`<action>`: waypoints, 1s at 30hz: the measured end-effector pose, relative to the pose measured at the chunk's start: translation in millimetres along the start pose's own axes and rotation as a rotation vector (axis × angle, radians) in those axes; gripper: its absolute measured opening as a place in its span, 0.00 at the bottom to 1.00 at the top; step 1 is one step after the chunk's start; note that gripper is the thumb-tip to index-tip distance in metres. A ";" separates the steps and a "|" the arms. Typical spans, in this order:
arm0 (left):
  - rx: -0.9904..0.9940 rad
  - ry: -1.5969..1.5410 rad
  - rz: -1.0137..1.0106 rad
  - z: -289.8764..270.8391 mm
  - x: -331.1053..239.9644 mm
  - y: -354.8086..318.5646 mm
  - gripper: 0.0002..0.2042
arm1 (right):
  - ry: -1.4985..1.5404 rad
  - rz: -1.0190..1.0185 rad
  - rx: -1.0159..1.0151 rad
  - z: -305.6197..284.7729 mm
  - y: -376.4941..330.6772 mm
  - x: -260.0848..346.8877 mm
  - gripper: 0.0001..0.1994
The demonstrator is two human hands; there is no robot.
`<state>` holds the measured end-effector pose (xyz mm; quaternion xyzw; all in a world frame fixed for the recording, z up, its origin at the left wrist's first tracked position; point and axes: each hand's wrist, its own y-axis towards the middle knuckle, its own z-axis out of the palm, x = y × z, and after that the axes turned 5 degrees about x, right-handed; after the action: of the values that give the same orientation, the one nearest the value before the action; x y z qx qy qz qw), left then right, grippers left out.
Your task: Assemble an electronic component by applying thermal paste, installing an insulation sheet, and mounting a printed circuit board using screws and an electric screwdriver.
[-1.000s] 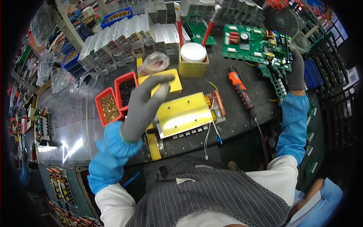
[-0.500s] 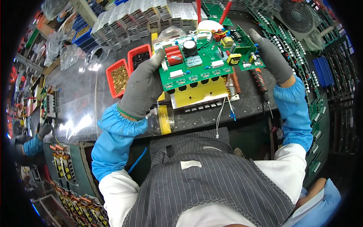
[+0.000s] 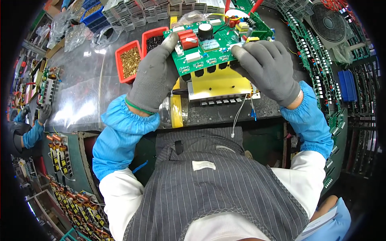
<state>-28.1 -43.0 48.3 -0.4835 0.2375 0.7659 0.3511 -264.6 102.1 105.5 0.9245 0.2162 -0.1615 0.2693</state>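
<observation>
I have the left hand (image 3: 152, 76), in a grey glove, pinching the near left corner of a green circuit board (image 3: 219, 55), thumb laid over its edge; the fingers beneath are hidden from me. The right hand (image 3: 269, 70) is bent over the board's near edge toward the right, one pale fingertip on it; I cannot tell whether it pinches the board or merely steadies it. The board sits tilted above a yellow-topped metal block (image 3: 221, 82), covering its far part, and I cannot make out whether the two touch. White wires (image 3: 239, 116) and a blue-tipped lead (image 3: 253, 114) hang from the block's right end over the front of the dark table (image 3: 209, 115). Just left of the left hand I see a red bin (image 3: 119, 66) of brass-coloured screws, with a second red bin (image 3: 156, 31) of dark pieces beside it. A yellow strip (image 3: 177, 114) runs to the table edge near that wrist. On my right stand rows of green boards (image 3: 317, 60), near a round dark grille (image 3: 329, 20).
</observation>
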 end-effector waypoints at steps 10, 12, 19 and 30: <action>-0.196 -0.040 -0.049 13.5 -3.6 -4.2 0.26 | -0.045 -0.086 -0.021 0.2 -4.2 1.5 0.22; -0.133 -0.211 -0.132 3.0 -4.1 -3.2 0.23 | -0.051 -0.092 -0.010 0.1 -4.2 1.9 0.22; -0.089 0.493 0.033 -12.9 11.2 0.3 0.26 | 0.019 -0.065 0.026 -1.1 -8.6 8.6 0.20; 0.041 0.083 -0.030 -13.0 8.4 7.2 0.22 | 0.499 0.077 0.443 -31.8 18.6 -55.3 0.55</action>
<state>-28.6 -54.2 35.5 -0.5111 0.2604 0.7346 0.3623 -297.0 88.7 162.0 0.9790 0.2002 0.0371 0.0064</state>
